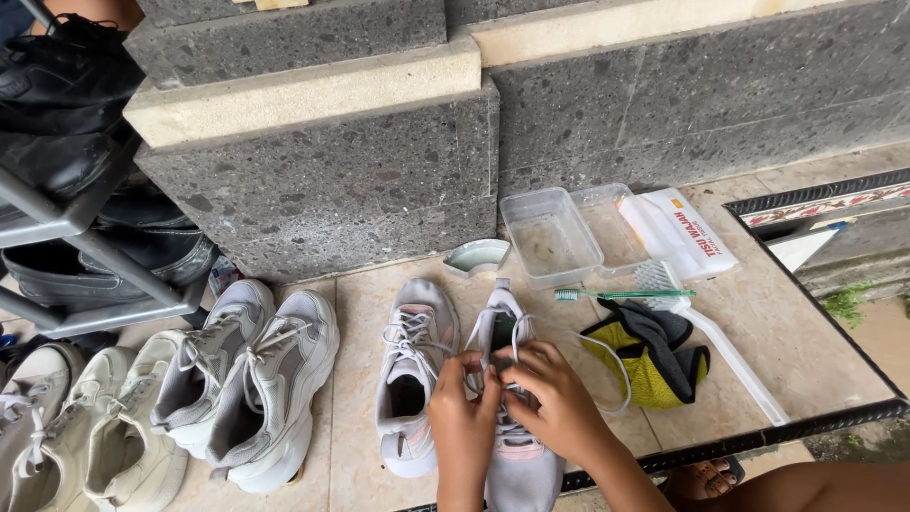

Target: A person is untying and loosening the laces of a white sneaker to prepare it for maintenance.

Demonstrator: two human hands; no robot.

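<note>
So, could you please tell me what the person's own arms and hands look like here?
Both arms come in bare from the bottom edge, with no sleeves in view. The left hand and right hand wear no gloves; no rings, watch or bracelets show. The nails look short and unpainted.

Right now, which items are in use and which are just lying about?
In use:
- left hand
- right hand
- grey sneaker
- white lace

Lying about:
- matching sneaker
- toothbrush
- white brush
- yellow cloth
- clear tubs
- other sneaker pairs
</note>
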